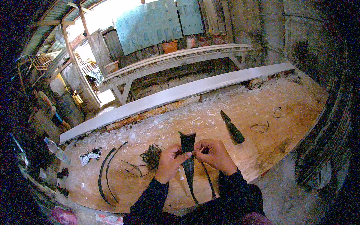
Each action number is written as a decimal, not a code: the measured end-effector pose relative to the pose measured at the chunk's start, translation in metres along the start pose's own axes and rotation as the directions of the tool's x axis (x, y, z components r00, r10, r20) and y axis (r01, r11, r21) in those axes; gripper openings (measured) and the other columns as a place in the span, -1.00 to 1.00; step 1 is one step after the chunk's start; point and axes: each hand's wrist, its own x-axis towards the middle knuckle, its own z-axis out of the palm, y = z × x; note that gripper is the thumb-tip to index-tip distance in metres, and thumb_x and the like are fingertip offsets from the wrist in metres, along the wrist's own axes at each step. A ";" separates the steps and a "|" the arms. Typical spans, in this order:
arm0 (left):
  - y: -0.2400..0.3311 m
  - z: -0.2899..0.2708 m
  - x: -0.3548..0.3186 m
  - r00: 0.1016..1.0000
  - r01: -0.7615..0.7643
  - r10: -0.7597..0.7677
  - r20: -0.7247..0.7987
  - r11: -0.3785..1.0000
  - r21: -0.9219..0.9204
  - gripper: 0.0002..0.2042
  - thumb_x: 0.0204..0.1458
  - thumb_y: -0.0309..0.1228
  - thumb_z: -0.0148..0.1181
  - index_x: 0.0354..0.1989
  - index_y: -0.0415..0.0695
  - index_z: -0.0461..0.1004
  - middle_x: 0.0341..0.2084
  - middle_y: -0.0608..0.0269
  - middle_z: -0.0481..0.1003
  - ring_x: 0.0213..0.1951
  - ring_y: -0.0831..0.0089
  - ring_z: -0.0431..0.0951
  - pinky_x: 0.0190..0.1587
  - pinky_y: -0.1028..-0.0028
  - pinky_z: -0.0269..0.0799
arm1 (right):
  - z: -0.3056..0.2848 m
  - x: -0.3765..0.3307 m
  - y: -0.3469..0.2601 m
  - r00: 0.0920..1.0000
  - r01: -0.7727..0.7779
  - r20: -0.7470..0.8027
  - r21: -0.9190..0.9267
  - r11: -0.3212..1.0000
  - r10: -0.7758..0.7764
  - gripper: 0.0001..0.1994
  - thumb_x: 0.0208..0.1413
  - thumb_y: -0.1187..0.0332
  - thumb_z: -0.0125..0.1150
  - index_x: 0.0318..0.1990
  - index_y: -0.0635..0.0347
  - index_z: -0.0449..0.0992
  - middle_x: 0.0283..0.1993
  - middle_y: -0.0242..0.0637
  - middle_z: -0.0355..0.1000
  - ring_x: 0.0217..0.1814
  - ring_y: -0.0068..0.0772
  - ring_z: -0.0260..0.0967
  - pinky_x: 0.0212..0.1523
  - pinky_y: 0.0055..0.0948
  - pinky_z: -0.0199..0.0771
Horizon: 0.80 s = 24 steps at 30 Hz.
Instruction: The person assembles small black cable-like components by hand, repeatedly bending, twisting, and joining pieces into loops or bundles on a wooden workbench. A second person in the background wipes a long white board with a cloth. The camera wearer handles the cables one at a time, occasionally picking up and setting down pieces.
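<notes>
My left hand is closed on a dark, tapered piece, its thumb lying across the front. The piece is wide and notched at its upper end and narrows to a thin tail near the table's front edge. My right hand pinches close against the piece's right side. A thin dark strip runs down from under its fingers; the exact pinch point is partly hidden. Beside my left hand lies a tangle of dark cord. To the right rests a dark cone-shaped object with a narrow pointed end.
The plywood table carries two curved dark strips, a white cord bundle, a clear plastic bottle and small wire loops. A long white board lines the far edge. Beyond stands a wooden bench with pots.
</notes>
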 end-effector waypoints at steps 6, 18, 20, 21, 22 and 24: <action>0.001 -0.001 0.000 0.999 -0.042 0.041 0.014 0.997 0.072 -0.87 -0.10 -0.44 0.19 -0.40 -0.21 0.44 -0.46 0.39 0.41 -0.40 0.63 0.37 -0.32 0.62 0.28 | 0.002 0.000 0.004 0.993 -0.100 0.067 -0.016 0.995 0.101 -0.90 -0.15 0.47 0.17 -0.57 0.25 0.39 -0.63 -0.49 0.28 -0.57 -0.74 0.20 -0.56 -0.67 0.22; -0.006 -0.007 0.002 0.990 -0.098 0.093 0.103 0.994 0.051 -0.84 -0.07 -0.44 0.15 -0.32 -0.23 0.45 -0.35 0.32 0.42 -0.30 0.56 0.39 -0.19 0.57 0.28 | 0.008 -0.001 -0.001 0.996 -0.079 0.032 0.045 0.996 0.078 -0.91 -0.15 0.49 0.16 -0.58 0.23 0.38 -0.63 -0.49 0.27 -0.55 -0.72 0.20 -0.55 -0.66 0.23; -0.010 -0.008 0.005 0.973 -0.172 0.159 0.166 0.983 0.062 -0.82 -0.05 -0.43 0.12 -0.28 -0.24 0.44 -0.32 0.32 0.42 -0.30 0.56 0.40 -0.17 0.57 0.27 | 0.009 -0.001 -0.002 0.997 0.065 -0.037 -0.069 0.995 -0.068 -0.91 -0.16 0.48 0.17 -0.57 0.23 0.38 -0.63 -0.49 0.28 -0.55 -0.71 0.20 -0.55 -0.66 0.22; -0.011 -0.008 0.004 0.977 -0.153 0.145 0.155 0.987 0.040 -0.82 -0.04 -0.43 0.11 -0.27 -0.23 0.44 -0.32 0.33 0.42 -0.30 0.56 0.39 -0.17 0.58 0.27 | 0.008 -0.001 -0.003 0.992 0.096 -0.066 -0.141 0.985 -0.106 -0.91 -0.16 0.47 0.17 -0.57 0.23 0.39 -0.63 -0.49 0.28 -0.56 -0.71 0.20 -0.55 -0.66 0.22; -0.012 -0.007 0.003 0.980 -0.136 0.132 0.147 0.991 0.016 -0.81 -0.04 -0.42 0.10 -0.26 -0.22 0.43 -0.33 0.34 0.42 -0.30 0.56 0.39 -0.17 0.58 0.26 | 0.008 0.000 -0.004 0.993 0.100 -0.054 -0.135 0.986 -0.108 -0.91 -0.16 0.47 0.18 -0.57 0.23 0.39 -0.63 -0.49 0.28 -0.56 -0.70 0.21 -0.56 -0.65 0.22; -0.012 -0.007 0.002 0.989 -0.044 0.053 0.139 0.997 -0.066 -0.81 -0.03 -0.42 0.10 -0.24 -0.21 0.43 -0.35 0.36 0.42 -0.31 0.58 0.40 -0.18 0.60 0.26 | 0.007 0.000 -0.005 0.994 0.103 -0.031 -0.123 0.987 -0.108 -0.90 -0.16 0.45 0.19 -0.57 0.23 0.39 -0.62 -0.49 0.28 -0.58 -0.69 0.21 -0.58 -0.65 0.21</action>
